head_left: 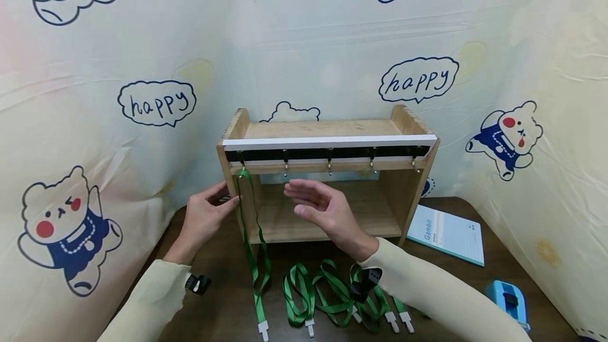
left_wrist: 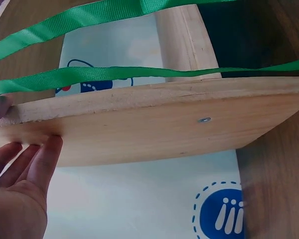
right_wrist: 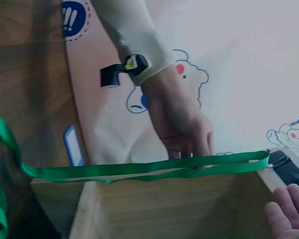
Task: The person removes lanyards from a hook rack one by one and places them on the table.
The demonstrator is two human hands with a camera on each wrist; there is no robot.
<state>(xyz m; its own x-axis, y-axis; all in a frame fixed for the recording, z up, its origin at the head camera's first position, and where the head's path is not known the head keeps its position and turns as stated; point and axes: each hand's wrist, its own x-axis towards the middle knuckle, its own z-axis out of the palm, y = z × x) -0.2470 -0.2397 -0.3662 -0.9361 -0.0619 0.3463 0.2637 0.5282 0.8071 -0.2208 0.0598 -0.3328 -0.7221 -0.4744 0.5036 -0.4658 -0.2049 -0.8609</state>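
Note:
A light wooden shelf unit (head_left: 323, 129) stands on the table, with a row of metal hooks (head_left: 330, 165) along its front rail. From the leftmost hook hangs a green lanyard (head_left: 259, 307), its white clip (head_left: 263, 330) lowest. My left hand (head_left: 201, 220) holds the edge of the shelf's left side panel (left_wrist: 139, 132). Its fingers lie on the outer face and its thumb is at the front edge. In front of the middle of the shelf, below the hooks, my right hand (head_left: 330, 212) is raised, fingers extended and holding nothing. The right wrist view shows its fingertips near the rail.
Several more green lanyards (head_left: 296, 320) lie looped on the dark table before the shelf, partly under my right forearm. At the right are a light blue notebook (head_left: 446, 234) and a blue plastic item (head_left: 508, 300). A patterned cloth (head_left: 304, 51) surrounds the table.

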